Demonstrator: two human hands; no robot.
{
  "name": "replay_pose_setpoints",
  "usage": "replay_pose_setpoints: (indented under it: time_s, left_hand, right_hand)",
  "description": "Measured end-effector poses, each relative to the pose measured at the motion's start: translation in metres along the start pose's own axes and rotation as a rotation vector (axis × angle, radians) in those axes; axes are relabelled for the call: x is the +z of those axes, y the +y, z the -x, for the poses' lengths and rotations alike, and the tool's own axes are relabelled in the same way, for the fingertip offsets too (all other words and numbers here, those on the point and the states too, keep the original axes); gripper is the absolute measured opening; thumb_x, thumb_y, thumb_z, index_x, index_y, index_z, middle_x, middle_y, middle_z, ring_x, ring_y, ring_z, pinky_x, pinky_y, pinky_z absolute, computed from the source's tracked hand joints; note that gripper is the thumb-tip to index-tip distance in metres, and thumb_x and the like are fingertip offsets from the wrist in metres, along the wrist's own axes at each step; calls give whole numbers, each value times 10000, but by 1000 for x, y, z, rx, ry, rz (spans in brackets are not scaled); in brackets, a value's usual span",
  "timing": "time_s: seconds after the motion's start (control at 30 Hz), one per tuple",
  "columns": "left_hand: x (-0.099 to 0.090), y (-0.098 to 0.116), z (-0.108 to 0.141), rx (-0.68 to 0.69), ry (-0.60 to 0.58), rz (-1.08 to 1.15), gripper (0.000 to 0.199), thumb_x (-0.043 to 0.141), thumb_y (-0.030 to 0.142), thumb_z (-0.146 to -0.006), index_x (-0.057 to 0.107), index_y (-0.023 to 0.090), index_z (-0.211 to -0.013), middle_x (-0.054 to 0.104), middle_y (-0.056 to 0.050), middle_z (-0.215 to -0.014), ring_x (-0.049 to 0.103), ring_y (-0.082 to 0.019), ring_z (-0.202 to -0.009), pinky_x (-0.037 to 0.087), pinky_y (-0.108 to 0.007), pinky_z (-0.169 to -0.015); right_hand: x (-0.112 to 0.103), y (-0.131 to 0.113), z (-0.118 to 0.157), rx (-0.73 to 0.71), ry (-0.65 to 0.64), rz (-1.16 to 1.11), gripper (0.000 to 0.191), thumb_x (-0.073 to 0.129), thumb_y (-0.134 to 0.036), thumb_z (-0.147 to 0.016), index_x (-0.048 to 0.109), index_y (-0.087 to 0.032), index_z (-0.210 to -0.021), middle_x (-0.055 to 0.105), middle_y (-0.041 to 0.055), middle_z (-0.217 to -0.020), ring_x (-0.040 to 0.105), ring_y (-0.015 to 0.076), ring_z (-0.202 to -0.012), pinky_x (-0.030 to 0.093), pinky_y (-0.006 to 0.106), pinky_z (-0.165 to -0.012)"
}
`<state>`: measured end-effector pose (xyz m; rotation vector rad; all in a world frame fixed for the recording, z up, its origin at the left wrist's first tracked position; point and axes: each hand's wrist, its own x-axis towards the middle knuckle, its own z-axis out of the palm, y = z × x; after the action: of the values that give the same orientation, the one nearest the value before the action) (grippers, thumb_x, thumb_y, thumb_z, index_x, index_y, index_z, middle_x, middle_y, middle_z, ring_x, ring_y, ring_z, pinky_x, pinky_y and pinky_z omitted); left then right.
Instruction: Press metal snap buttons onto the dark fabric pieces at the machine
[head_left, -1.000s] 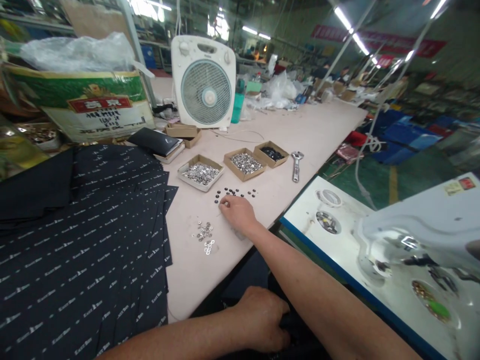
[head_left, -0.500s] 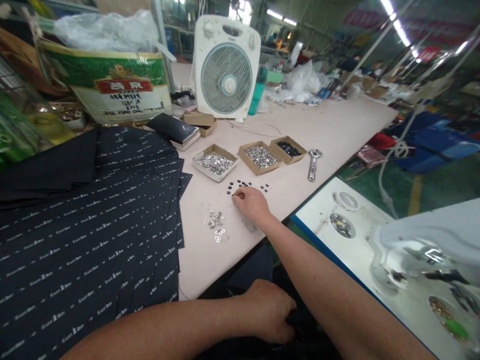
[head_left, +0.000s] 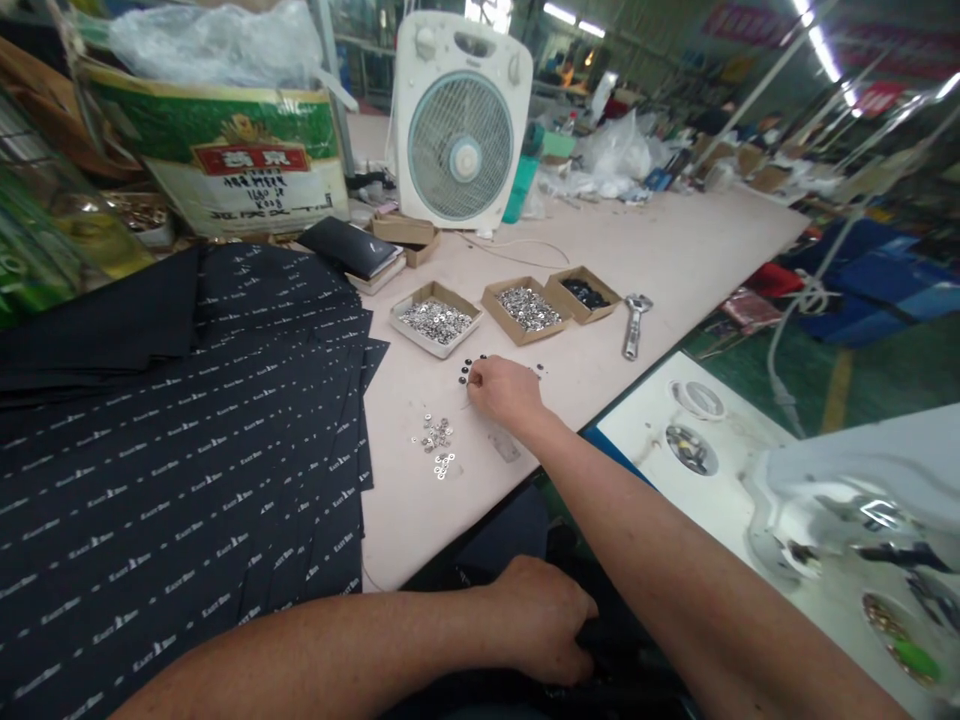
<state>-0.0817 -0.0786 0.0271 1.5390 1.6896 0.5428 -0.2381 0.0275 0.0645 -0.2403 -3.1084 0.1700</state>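
My right hand (head_left: pixel 504 392) is low over the table, thumb and fingertips pinched together. What the pinch holds, if anything, is too small to tell. Small black snap caps (head_left: pixel 465 369) lie right at its fingertips, and the hand covers others. Nearer to me on the tabletop are loose silver snap parts (head_left: pixel 436 434) and a few pale ring-shaped ones (head_left: pixel 444 466). Below the table edge, my left hand (head_left: pixel 544 620) is curled over my dark lap; whatever lies in its fingers is hidden.
Three small boxes stand beyond: two of silver parts (head_left: pixel 435 321) (head_left: pixel 528 309), one of black caps (head_left: pixel 584 293). An adjustable wrench (head_left: pixel 636 326) lies right of them. Printed dark fabric (head_left: pixel 247 480) covers the left. A fan (head_left: pixel 463 125) stands behind; a white machine (head_left: pixel 840 490) sits at right.
My right hand has shifted slightly over the black caps and now hides more of them. My left hand stays in my lap. The view has tilted a little.
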Motion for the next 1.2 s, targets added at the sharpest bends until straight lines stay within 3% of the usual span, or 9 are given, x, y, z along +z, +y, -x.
replay_pose_setpoints:
  time_s: [0.2,0.43,0.6,0.73,0.87,0.97,1.1,1.2]
  left_hand:
    - [5,-3,-3,16,33,-4,275,625,413,-744,711,233,-932,790,-70,-948,746,-314,-892,515,-331,-633]
    - [3,-1,-2,9,-3,-13,267,604,390,-749,713,224,-927,788,-76,-938,745,-304,-881,517,-330,-637]
    - [1,-1,-1,13,10,-21,240,608,404,-751,705,228,-881,785,-70,-897,744,-291,-844,492,-312,-594]
    - [0,1,2,-3,19,-5,200,603,388,-758,692,232,-845,781,-57,-872,736,-267,-826,478,-295,-604]
    - [2,1,4,0,90,-14,119,619,321,-742,667,223,-788,766,-44,-823,716,-235,-794,446,-272,-603]
    - [5,0,6,20,126,-27,39,613,246,-742,632,217,-758,745,-13,-793,697,-196,-763,411,-253,-597]
    - [6,1,10,109,155,-115,45,592,190,-767,613,209,-802,716,-2,-819,673,-184,-790,438,-267,-671]
    - [11,6,17,225,214,-315,100,586,197,-802,627,198,-894,696,-32,-844,650,-226,-810,451,-334,-699]
  right_hand:
    - [3,1,1,-33,14,26,201,544,-224,-882,731,-223,-954,725,86,-1058,666,249,-920,455,305,-695]
    - [-5,5,-9,-24,-78,-2,205,558,-201,-833,761,-232,-839,757,66,-989,663,247,-903,446,305,-691]
    - [-3,5,-1,-46,24,-27,193,556,-216,-842,748,-209,-860,763,81,-973,673,246,-899,460,309,-725]
    - [-6,15,20,3,105,-274,117,603,-205,-801,719,-200,-789,772,41,-872,689,206,-836,481,296,-779]
    - [-20,37,64,169,20,-694,69,609,-158,-769,669,-182,-746,735,-3,-683,694,150,-671,485,242,-664]
    - [-30,59,118,276,-10,-922,32,644,-153,-758,639,-175,-780,721,-11,-657,695,141,-641,482,225,-614]
    - [-34,79,209,382,53,-1023,148,742,-201,-740,645,-172,-848,740,5,-771,692,138,-697,527,245,-673]
    - [-31,79,274,480,59,-1016,164,739,-179,-759,671,-179,-908,758,19,-882,695,133,-734,538,247,-701]
